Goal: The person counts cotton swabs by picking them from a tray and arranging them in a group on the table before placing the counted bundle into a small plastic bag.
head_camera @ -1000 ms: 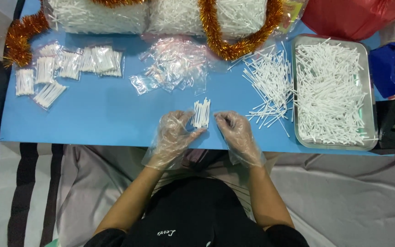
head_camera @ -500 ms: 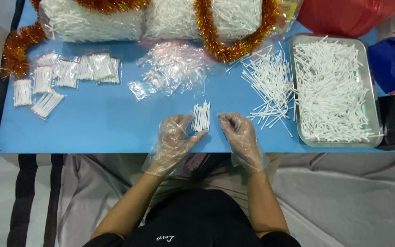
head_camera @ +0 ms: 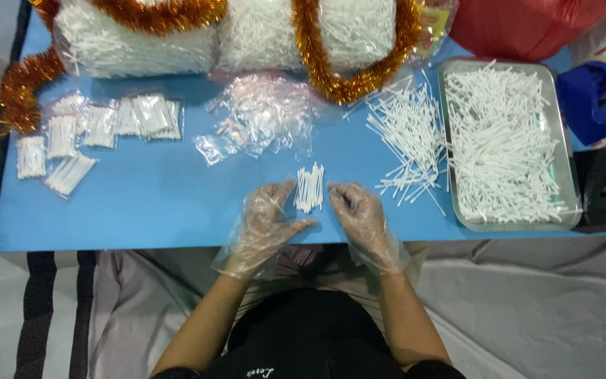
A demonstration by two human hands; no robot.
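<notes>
A blue table (head_camera: 149, 210) spans most of the view, with grey cloth on the floor in front of it. Along its far edge lie two large clear bags of white sticks (head_camera: 142, 42), draped with orange tinsel garland (head_camera: 348, 81). At the right stands a rectangular metal tray (head_camera: 559, 133) filled with loose white sticks. Just left of the tray, a loose heap of white sticks (head_camera: 408, 140) lies on the table surface. A pile of empty clear sachets (head_camera: 261, 119) sits near the table centre, and filled sachets (head_camera: 99, 126) are spread at the far left. Both hands wear thin clear plastic gloves. The left hand (head_camera: 264, 221) rests on the near table edge, fingers loosely spread and uncurled, thumb extended toward the right; it grips nothing. The right hand (head_camera: 359, 214) rests beside it, fingers loosely curled; whether they pinch anything cannot be determined. Between the two hands, just beyond the fingertips, a small aligned bundle of white sticks (head_camera: 310, 188) lies on the table, oriented roughly away from the person.
</notes>
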